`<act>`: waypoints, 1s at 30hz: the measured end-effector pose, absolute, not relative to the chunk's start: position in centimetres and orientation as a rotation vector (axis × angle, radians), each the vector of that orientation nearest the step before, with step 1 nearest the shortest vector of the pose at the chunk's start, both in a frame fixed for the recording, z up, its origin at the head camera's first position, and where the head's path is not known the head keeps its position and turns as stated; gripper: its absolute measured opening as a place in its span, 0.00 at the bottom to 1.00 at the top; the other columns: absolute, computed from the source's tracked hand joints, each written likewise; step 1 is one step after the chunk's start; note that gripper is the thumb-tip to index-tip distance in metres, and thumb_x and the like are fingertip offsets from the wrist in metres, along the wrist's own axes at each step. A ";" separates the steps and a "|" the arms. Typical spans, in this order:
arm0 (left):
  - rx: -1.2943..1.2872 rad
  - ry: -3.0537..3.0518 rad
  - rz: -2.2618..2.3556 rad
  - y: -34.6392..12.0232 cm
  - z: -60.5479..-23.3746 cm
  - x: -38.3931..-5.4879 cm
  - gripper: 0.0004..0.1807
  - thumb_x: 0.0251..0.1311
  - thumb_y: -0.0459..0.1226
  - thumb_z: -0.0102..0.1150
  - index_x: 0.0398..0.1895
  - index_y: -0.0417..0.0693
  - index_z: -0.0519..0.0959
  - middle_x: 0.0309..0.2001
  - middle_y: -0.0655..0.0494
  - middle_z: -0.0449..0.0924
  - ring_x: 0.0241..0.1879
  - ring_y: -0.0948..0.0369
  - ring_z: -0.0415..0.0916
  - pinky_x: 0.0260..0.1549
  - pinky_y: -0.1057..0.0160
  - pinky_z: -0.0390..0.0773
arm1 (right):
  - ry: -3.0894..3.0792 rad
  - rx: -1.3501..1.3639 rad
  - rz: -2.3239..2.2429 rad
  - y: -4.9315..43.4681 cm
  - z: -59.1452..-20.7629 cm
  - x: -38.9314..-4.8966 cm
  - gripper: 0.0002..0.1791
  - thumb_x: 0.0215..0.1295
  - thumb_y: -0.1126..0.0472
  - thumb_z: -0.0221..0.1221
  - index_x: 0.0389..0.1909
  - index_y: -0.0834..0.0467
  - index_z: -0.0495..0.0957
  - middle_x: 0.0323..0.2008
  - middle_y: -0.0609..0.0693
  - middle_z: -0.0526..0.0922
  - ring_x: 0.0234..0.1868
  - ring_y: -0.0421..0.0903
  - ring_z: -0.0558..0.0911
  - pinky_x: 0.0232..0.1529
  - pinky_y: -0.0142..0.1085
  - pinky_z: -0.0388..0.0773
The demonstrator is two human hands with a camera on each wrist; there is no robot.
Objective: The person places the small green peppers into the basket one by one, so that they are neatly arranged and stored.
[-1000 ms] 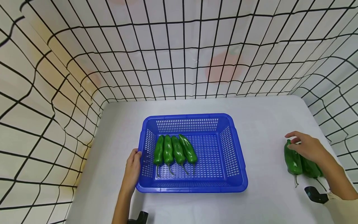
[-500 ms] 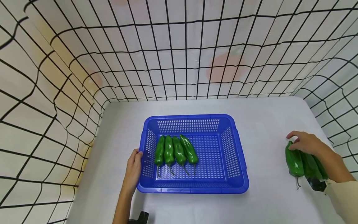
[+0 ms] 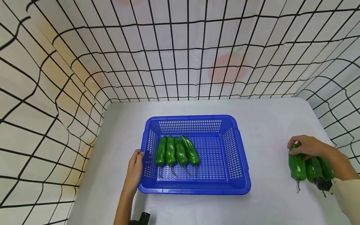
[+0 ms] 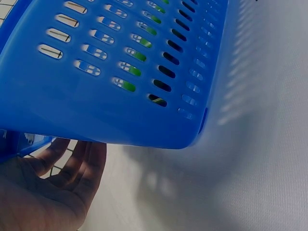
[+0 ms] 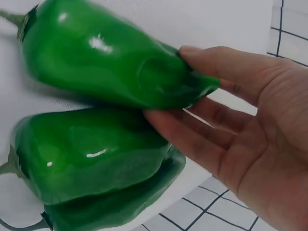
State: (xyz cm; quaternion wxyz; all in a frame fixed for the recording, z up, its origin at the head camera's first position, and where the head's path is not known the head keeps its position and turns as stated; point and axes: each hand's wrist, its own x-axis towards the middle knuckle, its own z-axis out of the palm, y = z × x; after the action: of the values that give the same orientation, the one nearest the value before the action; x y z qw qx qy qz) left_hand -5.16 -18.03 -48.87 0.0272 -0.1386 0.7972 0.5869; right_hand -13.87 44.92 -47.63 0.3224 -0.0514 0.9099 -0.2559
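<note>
A blue plastic basket (image 3: pixel 197 191) with slotted walls sits mid-table and holds several green chili peppers (image 3: pixel 170 151), side by side in its left half. My left hand (image 3: pixel 134 167) grips the basket's left rim; the left wrist view shows its fingers (image 4: pixel 89 175) curled up under the edge. Far to the right, my right hand (image 3: pixel 309 146) pinches the tapered end of another green pepper (image 3: pixel 297 167), thumb and fingers on opposite sides. This pepper (image 5: pixel 106 57) points its stem away from the palm. Two more peppers (image 5: pixel 96 154) lie close beside it, partly overlapping each other.
White cloth covers the table (image 3: pixel 270 125). Black wire grid panels (image 3: pixel 194 50) stand along the back, left and right sides. Dark wrist cameras (image 3: pixel 142 218) are strapped at both wrists, the right one overlapping the peppers in the head view.
My right hand's fingers have come down and closed round the upper end of the leftmost loose pepper. Its forearm has shifted a little. The left hand and basket stay put.
</note>
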 end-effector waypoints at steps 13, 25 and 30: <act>-0.425 2.452 1.822 -18.1 -48.7 -5.1 0.20 0.78 0.45 0.33 0.56 0.41 0.70 0.48 0.39 0.75 0.41 0.48 0.76 0.38 0.57 0.78 | 2.364 -0.211 -0.783 44.7 -46.4 -13.6 0.15 0.67 0.63 0.61 0.48 0.69 0.74 0.32 0.53 0.75 0.35 0.46 0.77 0.32 0.41 0.82; -0.400 2.454 1.839 -18.1 -48.7 -5.0 0.20 0.78 0.45 0.33 0.56 0.42 0.71 0.47 0.40 0.75 0.40 0.50 0.75 0.37 0.58 0.76 | 2.395 -0.210 -0.783 43.1 -44.2 -14.9 0.20 0.66 0.60 0.63 0.52 0.69 0.74 0.33 0.52 0.73 0.33 0.43 0.77 0.34 0.40 0.82; -0.405 2.449 1.839 -18.1 -48.6 -4.9 0.20 0.78 0.45 0.33 0.56 0.42 0.71 0.48 0.40 0.75 0.41 0.50 0.75 0.37 0.58 0.76 | 2.406 -0.218 -0.793 42.0 -43.4 -15.4 0.21 0.65 0.60 0.64 0.53 0.68 0.74 0.34 0.53 0.73 0.33 0.43 0.77 0.34 0.39 0.82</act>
State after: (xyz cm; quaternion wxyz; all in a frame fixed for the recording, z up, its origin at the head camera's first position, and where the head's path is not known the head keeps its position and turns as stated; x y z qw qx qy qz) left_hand -4.88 -18.06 -48.63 0.0261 -0.1311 0.7924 0.5951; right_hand -15.39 41.98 -43.36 0.2948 -0.0820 0.9042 -0.2981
